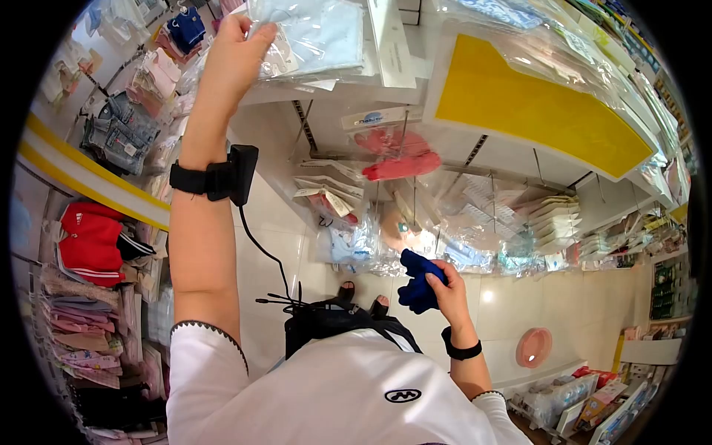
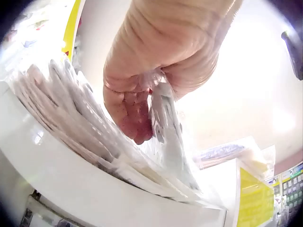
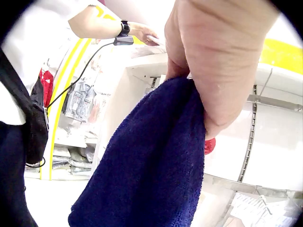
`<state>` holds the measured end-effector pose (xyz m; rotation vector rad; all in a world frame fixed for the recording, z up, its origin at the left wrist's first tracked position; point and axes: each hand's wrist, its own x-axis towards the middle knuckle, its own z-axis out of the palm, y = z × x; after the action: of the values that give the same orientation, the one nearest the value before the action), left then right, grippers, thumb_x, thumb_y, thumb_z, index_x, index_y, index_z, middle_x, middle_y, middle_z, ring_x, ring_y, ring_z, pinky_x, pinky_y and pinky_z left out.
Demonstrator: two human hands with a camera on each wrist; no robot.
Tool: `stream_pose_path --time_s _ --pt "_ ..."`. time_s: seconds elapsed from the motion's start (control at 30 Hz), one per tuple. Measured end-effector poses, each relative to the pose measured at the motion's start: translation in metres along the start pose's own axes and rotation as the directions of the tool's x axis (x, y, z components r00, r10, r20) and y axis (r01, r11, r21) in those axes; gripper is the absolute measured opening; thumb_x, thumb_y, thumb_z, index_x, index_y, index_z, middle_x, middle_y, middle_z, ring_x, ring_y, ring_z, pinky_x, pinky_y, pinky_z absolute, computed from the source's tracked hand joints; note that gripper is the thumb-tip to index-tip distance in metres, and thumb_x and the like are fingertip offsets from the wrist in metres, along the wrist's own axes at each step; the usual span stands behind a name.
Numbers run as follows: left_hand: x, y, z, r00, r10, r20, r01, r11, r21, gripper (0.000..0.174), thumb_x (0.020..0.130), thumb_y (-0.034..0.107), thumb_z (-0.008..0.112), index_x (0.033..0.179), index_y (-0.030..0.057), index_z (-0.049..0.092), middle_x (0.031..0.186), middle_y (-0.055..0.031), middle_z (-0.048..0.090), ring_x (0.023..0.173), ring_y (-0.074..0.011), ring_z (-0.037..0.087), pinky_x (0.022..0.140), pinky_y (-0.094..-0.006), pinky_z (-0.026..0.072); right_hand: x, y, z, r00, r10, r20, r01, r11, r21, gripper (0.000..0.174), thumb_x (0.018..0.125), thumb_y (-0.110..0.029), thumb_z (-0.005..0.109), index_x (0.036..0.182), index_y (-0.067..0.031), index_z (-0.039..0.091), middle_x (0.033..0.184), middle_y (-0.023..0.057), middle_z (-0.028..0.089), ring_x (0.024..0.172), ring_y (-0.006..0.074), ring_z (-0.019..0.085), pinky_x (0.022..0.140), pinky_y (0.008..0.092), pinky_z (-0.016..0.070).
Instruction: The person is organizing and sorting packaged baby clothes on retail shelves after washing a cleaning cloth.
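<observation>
At the top of the head view my left hand (image 1: 236, 61) pinches the edge of a clear plastic packet of pale blue cloth (image 1: 326, 37) on the upper shelf. Up close in the left wrist view, thumb and fingers of the left hand (image 2: 161, 61) grip the plastic of one upright packet (image 2: 166, 127), beside a row of similar packets (image 2: 80, 113). Lower down, my right hand (image 1: 449, 294) holds a bunched dark blue cloth (image 1: 420, 283). Its fuzzy, towel-like weave shows in the right wrist view, where the cloth (image 3: 147, 156) hangs from the right hand (image 3: 218, 61).
A white shelf unit with a yellow panel (image 1: 519, 96) juts out ahead. Under it, packaged goods hang on hooks, among them a red item (image 1: 400, 156). Clothes racks with a red jacket (image 1: 90, 241) line the left. A pink round basin (image 1: 534, 347) sits at lower right.
</observation>
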<state>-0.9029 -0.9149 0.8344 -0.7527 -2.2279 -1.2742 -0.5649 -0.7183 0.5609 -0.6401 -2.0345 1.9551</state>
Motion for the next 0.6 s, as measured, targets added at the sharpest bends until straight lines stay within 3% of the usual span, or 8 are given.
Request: stream_pose_path --time_s 0.03,0.07,0.17,0.27,0.37,0.43,0.53,0.6 --pt "-0.003 0.002 -0.004 1.0 0.017 -0.021 -0.019 0.995 -0.098 0.031 0.083 0.028 0.06 0.095 0.0026 0.049 0.079 0.0005 0.052 0.07 -0.0081 0.045 0.062 -0.0216 0.0371 -0.001 -0.002 0.001 0.999 0.037 0.01 -0.037 0.998 0.048 0.024 0.08 -0.004 0.058 0.103 -0.0013 0.055 0.089 0.0057 0.058 0.079 0.0131 0.057 0.072 0.0252 0.0461" --pt "-0.009 0.007 -0.014 0.998 -0.055 0.015 0.056 0.985 -0.165 0.035 0.08 0.024 0.062 0.098 -0.0016 0.047 0.092 -0.0066 0.055 0.083 -0.0113 0.051 0.069 -0.0249 0.0408 -0.002 0.001 0.002 1.0 0.025 0.014 -0.025 0.999 0.045 0.025 0.081 -0.005 0.057 0.105 -0.0009 0.054 0.089 0.0053 0.059 0.076 0.0116 0.057 0.069 0.0242 0.047" --pt "-0.025 0.002 -0.035 0.999 -0.049 -0.016 0.035 0.864 -0.502 0.036 0.081 0.016 0.061 0.107 -0.004 0.046 0.097 -0.0067 0.056 0.086 -0.0117 0.052 0.075 -0.0239 0.0409 -0.006 0.0 0.01 0.998 0.066 -0.012 -0.064 0.99 0.125 0.024 0.081 -0.005 0.057 0.105 -0.0006 0.054 0.089 0.0051 0.059 0.077 0.0115 0.057 0.07 0.0243 0.0469" --pt "-0.056 0.023 -0.06 0.999 -0.038 -0.036 0.004 0.743 -0.67 0.04 0.082 0.008 0.057 0.117 -0.0043 0.043 0.102 -0.0074 0.056 0.091 -0.0134 0.053 0.083 -0.0252 0.0404 -0.01 -0.007 0.023 0.995 0.08 -0.054 -0.074 0.99 0.118 0.027 0.08 -0.006 0.059 0.106 -0.0006 0.054 0.091 0.005 0.058 0.08 0.0113 0.055 0.073 0.0243 0.0457" --pt "-0.082 0.0 -0.087 0.987 -0.128 -0.092 0.021 0.686 -0.727 0.042 0.083 0.003 0.053 0.123 -0.0007 0.042 0.113 -0.0093 0.053 0.102 -0.0166 0.05 0.089 -0.0303 0.0399 -0.013 0.002 0.037 0.99 0.006 -0.144 -0.004 1.0 0.016 0.03 0.079 -0.008 0.061 0.107 0.0001 0.054 0.092 0.0046 0.058 0.083 0.0117 0.055 0.075 0.0241 0.0448" --pt "-0.099 0.01 -0.096 0.989 -0.141 -0.046 0.035 0.523 -0.852 0.041 0.084 0.002 0.051 0.124 0.0022 0.041 0.115 -0.0108 0.052 0.105 -0.0195 0.05 0.09 -0.0353 0.0404 -0.021 -0.015 0.055 0.989 0.043 -0.142 -0.028 0.994 0.107 0.029 0.08 -0.008 0.06 0.107 -0.0001 0.054 0.092 0.0046 0.058 0.082 0.0114 0.055 0.075 0.0237 0.045" --pt "-0.133 -0.039 -0.124 0.927 -0.203 0.315 0.33 0.043 -0.943 0.043 0.086 0.009 0.048 0.127 0.0012 0.036 0.122 -0.0134 0.047 0.11 -0.0244 0.047 0.096 -0.0407 0.036 -0.032 -0.025 0.078 0.985 0.088 -0.146 -0.056 0.976 0.21 0.027 0.081 -0.008 0.059 0.106 -0.001 0.054 0.091 0.0045 0.059 0.08 0.0107 0.055 0.073 0.0237 0.0458" --pt "-0.163 -0.05 -0.118 0.891 -0.047 0.451 0.45 -0.027 -0.892 0.045 0.085 0.011 0.049 0.127 0.0008 0.036 0.123 -0.0159 0.045 0.111 -0.0283 0.046 0.094 -0.0436 0.0375 -0.038 -0.032 0.09 0.984 0.08 -0.161 -0.043 0.975 0.22 0.027 0.08 -0.008 0.057 0.106 -0.0017 0.054 0.09 0.0017 0.058 0.084 0.009 0.053 0.076 0.023 0.043"
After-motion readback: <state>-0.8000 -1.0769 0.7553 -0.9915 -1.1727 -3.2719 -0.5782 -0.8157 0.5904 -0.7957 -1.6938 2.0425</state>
